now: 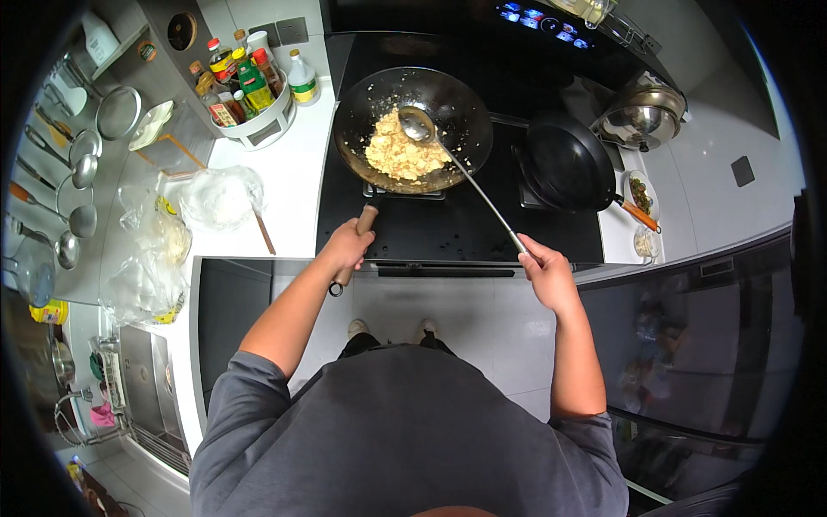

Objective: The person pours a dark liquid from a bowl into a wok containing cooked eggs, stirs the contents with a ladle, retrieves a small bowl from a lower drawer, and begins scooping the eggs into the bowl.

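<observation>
My left hand (349, 245) is closed around the wooden handle (366, 221) of a dark wok (473, 123) on the black cooktop (413, 236). In my right hand (544, 266) is the long metal handle of a ladle (417, 124). The ladle's bowl rests on or just over a heap of pale yellow, crumbly food (400, 154) in the wok; whether it touches is hard to tell. Small bits of the food cling to the wok's inner wall.
A black frying pan (568, 161) with an orange handle sits right of the wok. A white rack (261, 128) of sauce bottles stands at the back left. On the left counter lie plastic bags (148, 258) and chopsticks (263, 234). A small dish of chopped food (641, 194) is at right.
</observation>
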Motion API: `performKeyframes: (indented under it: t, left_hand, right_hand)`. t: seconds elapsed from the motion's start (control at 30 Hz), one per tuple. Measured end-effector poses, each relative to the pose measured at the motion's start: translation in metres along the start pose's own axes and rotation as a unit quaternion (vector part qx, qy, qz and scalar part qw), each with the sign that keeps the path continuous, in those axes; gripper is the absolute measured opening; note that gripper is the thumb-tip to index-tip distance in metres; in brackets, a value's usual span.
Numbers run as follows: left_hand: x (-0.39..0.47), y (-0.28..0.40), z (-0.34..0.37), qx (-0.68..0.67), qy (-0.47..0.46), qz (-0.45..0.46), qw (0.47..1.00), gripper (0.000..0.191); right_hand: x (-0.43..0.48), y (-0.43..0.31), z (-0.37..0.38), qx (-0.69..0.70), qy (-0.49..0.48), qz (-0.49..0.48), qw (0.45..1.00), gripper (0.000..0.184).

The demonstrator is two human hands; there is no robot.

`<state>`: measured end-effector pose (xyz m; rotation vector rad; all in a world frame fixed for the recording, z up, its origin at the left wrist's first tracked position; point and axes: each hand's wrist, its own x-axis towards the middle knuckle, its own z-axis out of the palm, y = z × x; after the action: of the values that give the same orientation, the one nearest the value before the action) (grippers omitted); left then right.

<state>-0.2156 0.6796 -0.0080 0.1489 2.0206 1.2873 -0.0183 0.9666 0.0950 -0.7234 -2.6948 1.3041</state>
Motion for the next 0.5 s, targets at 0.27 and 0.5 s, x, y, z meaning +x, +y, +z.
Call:
performKeyframes:
  t: [0.27,0.5]
  left_hand:
    - [-0.001,0.001,0.001,-0.009,0.003,-0.008,1.000,0.017]
    - [-0.003,0.004,0.001,-0.005,0.007,-0.018,1.000,0.018]
  right_hand:
    - [0.025,-0.011,0.014,0.156,-0.121,0.143,0.970,0.035]
    - [0.041,0.005,0.015,0.138,-0.077,0.118,0.980,0.035]
